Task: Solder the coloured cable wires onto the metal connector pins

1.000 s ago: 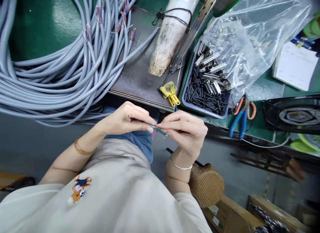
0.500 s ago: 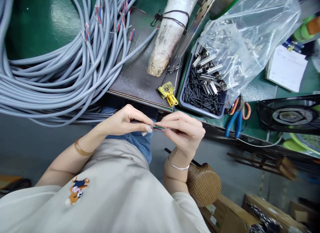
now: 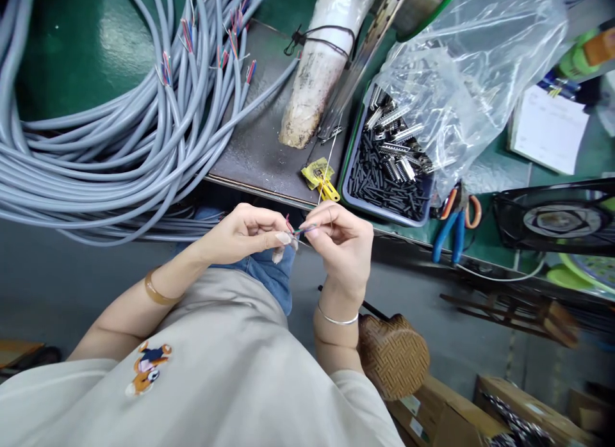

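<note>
Close in front of my body, just off the bench edge, several thin coloured wires [image 3: 300, 230] stretch between my two hands. My left hand [image 3: 250, 234] pinches them between thumb and fingers; whatever lies deeper in its grip is hidden. A red wire sticks up beside its fingertips, and whitish wrapping covers part of its thumb and finger. My right hand [image 3: 343, 239] pinches the other ends of the wires between thumb and forefinger. A pale thin strand [image 3: 328, 162] rises from near the right fingertips over the bench.
Grey cables [image 3: 144, 152] with stripped ends lie coiled on the left. Past my hands are a yellow cutter [image 3: 327, 189], a plastic-wrapped roll [image 3: 312, 75] and a bin [image 3: 353, 200] of black sleeves and metal connectors. Pliers [image 3: 451, 232] rest right, above a woven stool [image 3: 396, 357].
My right hand has shifted slightly left and up, its fingers now pinching closer to the left hand. The red wire now stands apart from the others.
</note>
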### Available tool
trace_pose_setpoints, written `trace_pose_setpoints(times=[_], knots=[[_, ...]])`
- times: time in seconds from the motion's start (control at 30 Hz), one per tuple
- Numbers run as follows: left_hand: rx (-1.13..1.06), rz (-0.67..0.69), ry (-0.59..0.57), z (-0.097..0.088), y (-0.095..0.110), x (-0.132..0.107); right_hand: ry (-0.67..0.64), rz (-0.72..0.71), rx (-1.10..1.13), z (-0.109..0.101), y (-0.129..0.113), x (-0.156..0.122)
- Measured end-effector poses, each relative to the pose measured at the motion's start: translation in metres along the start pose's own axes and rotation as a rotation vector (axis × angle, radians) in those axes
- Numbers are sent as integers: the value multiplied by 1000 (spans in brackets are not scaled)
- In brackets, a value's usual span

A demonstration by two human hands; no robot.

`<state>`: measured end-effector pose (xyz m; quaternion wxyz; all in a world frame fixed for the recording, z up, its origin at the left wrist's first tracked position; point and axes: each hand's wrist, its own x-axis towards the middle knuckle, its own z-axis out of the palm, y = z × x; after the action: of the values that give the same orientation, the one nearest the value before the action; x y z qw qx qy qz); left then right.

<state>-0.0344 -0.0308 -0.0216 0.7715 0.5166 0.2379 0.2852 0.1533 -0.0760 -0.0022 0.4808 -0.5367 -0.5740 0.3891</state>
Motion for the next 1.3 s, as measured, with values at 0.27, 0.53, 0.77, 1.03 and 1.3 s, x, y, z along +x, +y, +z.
trace_pose_setpoints(times=[0.27,0.53,0.77,1.03,1.3], knots=[[-253,-130,55,6,6,0,167,-43,-78,13,-1,-2],[-202,-153,57,5,5,0,123,21,-35,6,0,4],[-143,-183,45,7,6,1,58,70,15,0,-1,9],[-131,-183,43,8,5,2,54,40,-34,-2,-5,9],[-111,-60,169,14,4,0,125,-12,-61,8,-4,8]])
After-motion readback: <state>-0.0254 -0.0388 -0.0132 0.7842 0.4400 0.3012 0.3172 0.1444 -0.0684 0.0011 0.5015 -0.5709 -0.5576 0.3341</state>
